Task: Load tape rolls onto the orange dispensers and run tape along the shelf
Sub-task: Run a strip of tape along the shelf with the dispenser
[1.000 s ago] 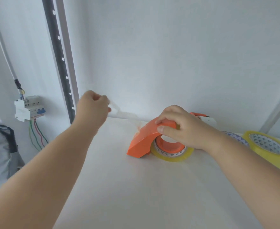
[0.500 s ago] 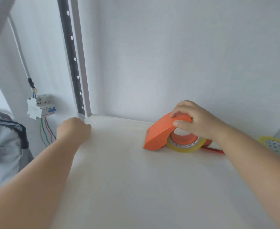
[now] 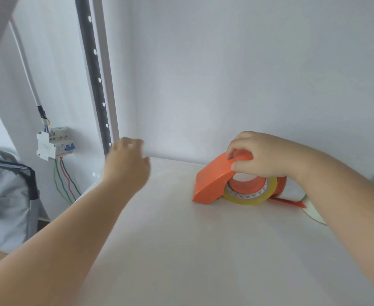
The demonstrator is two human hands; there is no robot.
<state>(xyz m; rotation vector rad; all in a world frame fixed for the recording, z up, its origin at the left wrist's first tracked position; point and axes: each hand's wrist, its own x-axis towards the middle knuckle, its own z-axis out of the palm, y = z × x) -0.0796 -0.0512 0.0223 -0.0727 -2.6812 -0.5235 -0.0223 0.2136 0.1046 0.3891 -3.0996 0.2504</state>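
An orange tape dispenser (image 3: pixel 212 184) stands on the white shelf (image 3: pixel 181 250), right of centre, with a yellowish clear tape roll (image 3: pixel 251 196) loaded on its hub. My right hand (image 3: pixel 259 155) grips the top of the dispenser, fingers curled over its hood. My left hand (image 3: pixel 126 166) hovers blurred above the shelf's far left corner, fingers loosely spread and holding nothing. A second orange part (image 3: pixel 287 202) and a pale roll edge (image 3: pixel 312 213) show behind my right wrist, mostly hidden.
A perforated metal upright (image 3: pixel 97 80) rises at the shelf's back left corner. A breaker box (image 3: pixel 53 142) with coloured wires hangs on the wall to the left. A grey bag (image 3: pixel 7 202) sits lower left. The white wall closes the back.
My left hand carried the tape end down to the shelf's left corner, then lifted off and moved right. The dispenser and my right hand have stayed in place.
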